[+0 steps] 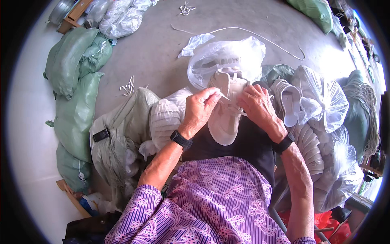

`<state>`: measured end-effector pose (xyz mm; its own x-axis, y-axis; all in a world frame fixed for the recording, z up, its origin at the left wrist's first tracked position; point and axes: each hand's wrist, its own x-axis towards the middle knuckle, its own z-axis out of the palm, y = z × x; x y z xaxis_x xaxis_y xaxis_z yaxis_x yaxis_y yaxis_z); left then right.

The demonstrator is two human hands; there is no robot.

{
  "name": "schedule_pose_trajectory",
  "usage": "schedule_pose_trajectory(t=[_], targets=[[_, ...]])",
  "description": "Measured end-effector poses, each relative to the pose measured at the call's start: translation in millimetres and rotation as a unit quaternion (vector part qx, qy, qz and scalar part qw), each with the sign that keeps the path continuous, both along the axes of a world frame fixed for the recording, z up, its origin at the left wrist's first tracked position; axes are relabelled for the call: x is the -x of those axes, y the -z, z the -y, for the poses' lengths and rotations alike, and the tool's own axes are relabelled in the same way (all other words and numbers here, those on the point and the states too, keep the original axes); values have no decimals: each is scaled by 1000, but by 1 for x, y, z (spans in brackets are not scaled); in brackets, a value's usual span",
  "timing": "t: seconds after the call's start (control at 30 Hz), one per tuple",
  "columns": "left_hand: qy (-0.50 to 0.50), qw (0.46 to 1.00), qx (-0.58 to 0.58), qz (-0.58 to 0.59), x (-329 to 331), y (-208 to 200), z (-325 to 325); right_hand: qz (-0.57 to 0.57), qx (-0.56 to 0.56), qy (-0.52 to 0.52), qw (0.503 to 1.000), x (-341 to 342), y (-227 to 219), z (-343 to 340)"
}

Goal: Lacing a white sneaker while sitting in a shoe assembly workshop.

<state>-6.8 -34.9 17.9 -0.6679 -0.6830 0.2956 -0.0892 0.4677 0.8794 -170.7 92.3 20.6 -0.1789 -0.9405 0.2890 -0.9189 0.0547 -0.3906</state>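
A pale beige sneaker (224, 126) rests on my lap, its toe pointing toward me and its tongue (235, 86) standing up at the far end. My left hand (202, 105) pinches the tip of a white shoelace (224, 96) just left of the tongue. On the other side, my right hand (260, 105) is closed at the shoe's eyelet edge, with lace strands showing beside its fingers. Its fingertips are partly hidden, and they appear to grip the lace. Beyond the shoe lies a clear plastic bag (248, 51) with pale shoes or soles inside.
Green sacks (75, 118) are piled along the left wall. A small black device (101, 135) lies on a beige sack. To the right are stacked shoe pieces (306, 150) and knotted clear bags (321, 97). White cord (243, 29) and lace bundles (128, 86) lie on the grey floor.
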Motion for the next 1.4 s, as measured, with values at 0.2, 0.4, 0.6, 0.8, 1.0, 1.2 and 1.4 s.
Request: schedule_pose_trajectory(t=[0.2,0.4,0.6,0.8,1.0,1.2,1.4], targets=[[224,950,-177,124,-9,-27,13,-155,-61,36,985,17,-6,-12],[278,846,-440,115,6,-13,22,-140,-94,94,981,45,-11,-39],[219,886,-390,126,3,-1,21,-183,-165,164,955,87,10,-63],[238,899,-357,90,18,11,13,-205,-145,246,936,91,5,-74],[187,913,-347,104,10,14,19,-14,6,66,998,24,-18,-27],[202,951,-215,91,14,33,11,-62,36,14,997,-15,11,-17],[124,976,-132,120,5,31,13,-15,3,36,999,-28,28,-2]])
